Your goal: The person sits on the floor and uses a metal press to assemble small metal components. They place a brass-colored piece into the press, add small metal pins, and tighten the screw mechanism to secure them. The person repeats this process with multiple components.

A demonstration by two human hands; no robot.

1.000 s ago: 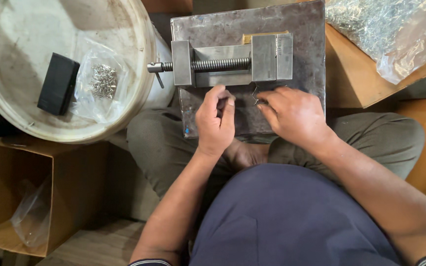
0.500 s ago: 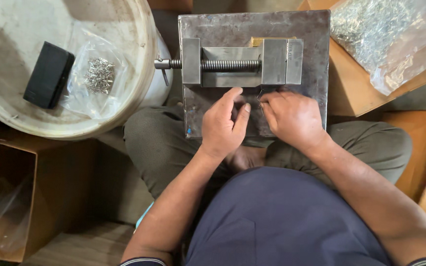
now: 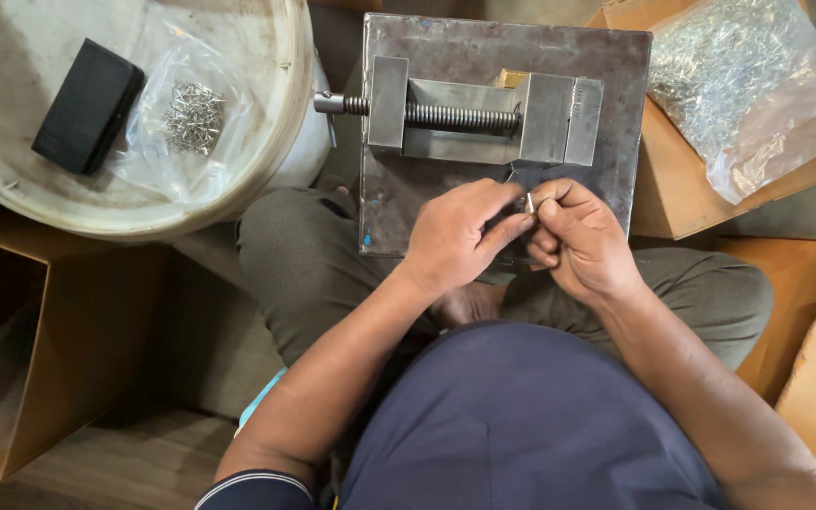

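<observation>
The person sat cross-legged with a heavy steel plate [image 3: 484,57] resting across their lap, so the work stayed close and steady. Both hands met over the near edge of that plate. The left hand [image 3: 455,236] was curled, thumb and forefinger pinched toward the right hand [image 3: 583,241], which was closed the same way, and between the fingertips sat a tiny metal piece [image 3: 530,202]. It looked silvery and short, maybe a small clip or pin, too small to tell much more. Holding it with both hands like that probably made it easier to line up something so fiddly.

Just beyond the hands, a small steel vise [image 3: 484,118] sat on the plate with its screw sticking out toward the left edge, handy for clamping. Farther left, a round white tub [image 3: 280,113] held a black block [image 3: 87,106] and a clear bag of little metal bits [image 3: 191,118]. At the far right, a bigger bag of shiny parts [image 3: 748,85] lay on a cardboard box [image 3: 672,203], within easy reach.
</observation>
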